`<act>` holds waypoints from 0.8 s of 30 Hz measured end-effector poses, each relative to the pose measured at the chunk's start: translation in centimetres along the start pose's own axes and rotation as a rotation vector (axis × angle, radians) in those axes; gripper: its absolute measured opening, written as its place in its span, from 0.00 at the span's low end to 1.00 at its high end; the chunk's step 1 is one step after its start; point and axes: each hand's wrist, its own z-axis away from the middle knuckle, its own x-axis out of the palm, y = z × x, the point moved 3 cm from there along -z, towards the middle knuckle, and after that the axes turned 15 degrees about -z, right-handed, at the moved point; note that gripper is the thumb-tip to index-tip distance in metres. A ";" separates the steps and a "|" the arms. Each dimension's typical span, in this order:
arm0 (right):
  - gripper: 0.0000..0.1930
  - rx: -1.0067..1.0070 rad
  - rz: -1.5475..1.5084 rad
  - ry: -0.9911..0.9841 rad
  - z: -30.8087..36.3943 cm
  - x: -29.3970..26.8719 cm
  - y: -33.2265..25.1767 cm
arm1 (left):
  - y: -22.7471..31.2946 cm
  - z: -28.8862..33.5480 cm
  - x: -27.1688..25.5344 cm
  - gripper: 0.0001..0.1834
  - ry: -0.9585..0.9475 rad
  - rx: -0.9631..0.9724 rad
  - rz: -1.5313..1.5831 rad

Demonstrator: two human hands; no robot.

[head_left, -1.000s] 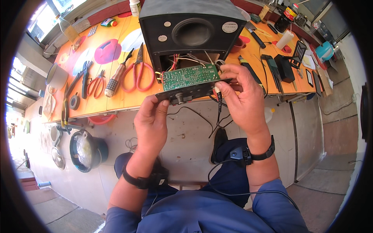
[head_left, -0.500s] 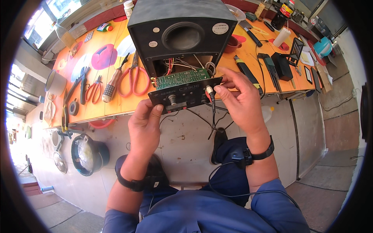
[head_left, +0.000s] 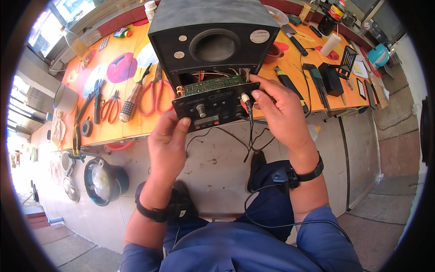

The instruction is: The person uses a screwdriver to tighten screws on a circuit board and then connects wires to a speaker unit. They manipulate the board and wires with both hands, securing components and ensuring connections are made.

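Note:
A black speaker box (head_left: 204,27) with a round port stands on the table, its lower front opening uncovered. Just before that opening, both hands hold a black control panel (head_left: 213,102) with a knob and a green circuit board (head_left: 208,86) behind it. My left hand (head_left: 168,140) pinches the panel's lower left corner between thumb and fingers. My right hand (head_left: 281,111) grips the right end, thumb in front and fingers behind. Red and white plugs (head_left: 246,100) sit in the panel near my right thumb, their black cables hanging below. Wires run from the board into the box.
Left of the box lie red-handled scissors (head_left: 156,95), a screwdriver (head_left: 131,102), pliers (head_left: 96,99) and black tape (head_left: 86,128). A utility knife (head_left: 290,88) and black parts (head_left: 331,78) lie to the right. Below the table stands a dark bucket (head_left: 113,181) with a plastic bag.
The panel has tipped more upright and moved slightly closer to the box opening, so less of the circuit board shows. Both hands keep their hold.

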 end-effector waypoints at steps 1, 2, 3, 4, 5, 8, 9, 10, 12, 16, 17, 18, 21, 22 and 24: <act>0.17 0.019 0.000 -0.002 -0.1 0.0 0.1 | 0.0 -0.1 0.0 0.07 0.006 0.005 0.000; 0.17 0.017 0.006 0.005 -0.2 0.0 0.1 | -0.1 -0.2 0.0 0.07 0.003 0.010 -0.010; 0.17 0.017 0.008 0.015 -0.2 0.0 0.1 | -0.1 -0.3 0.0 0.07 0.001 0.015 -0.020; 0.16 0.018 0.010 0.024 -0.2 0.0 0.0 | -0.2 -0.4 -0.1 0.06 -0.001 0.011 -0.036; 0.16 0.017 0.003 0.029 -0.3 0.0 0.0 | -0.1 -0.6 -0.2 0.06 -0.009 0.026 -0.060; 0.15 0.034 -0.027 0.048 -0.4 0.2 0.1 | 0.0 -0.9 -0.7 0.06 -0.040 0.030 -0.144; 0.15 0.028 -0.044 0.048 -0.4 0.2 0.0 | 0.0 -1.1 -0.9 0.06 -0.053 0.023 -0.166; 0.15 0.021 -0.062 0.049 -0.3 0.2 0.0 | 0.1 -1.2 -1.0 0.06 -0.067 0.017 -0.188; 0.15 0.038 -0.093 0.057 -0.5 0.1 0.2 | 0.5 -1.0 -1.0 0.06 -0.070 0.051 -0.186; 0.15 0.099 -0.121 0.067 -0.6 0.0 0.8 | 0.9 -1.3 -1.0 0.07 -0.053 0.106 -0.202; 0.15 0.104 -0.119 0.069 -0.5 0.0 0.9 | 0.9 -1.6 -1.1 0.07 -0.063 0.106 -0.221; 0.15 0.128 -0.082 0.057 -0.5 -0.1 1.0 | 0.9 -1.9 -1.2 0.08 -0.072 0.105 -0.240; 0.14 0.122 -0.278 0.104 -0.4 0.1 1.3 | 1.5 -2.2 -1.4 0.11 -0.020 0.283 -0.404; 0.13 0.119 -0.291 0.098 -0.3 0.1 1.3 | 1.8 -2.1 -1.4 0.12 0.011 0.371 -0.478; 0.13 0.139 -0.330 0.096 -0.1 0.2 1.2 | 2.0 -1.9 -1.4 0.13 0.061 0.429 -0.549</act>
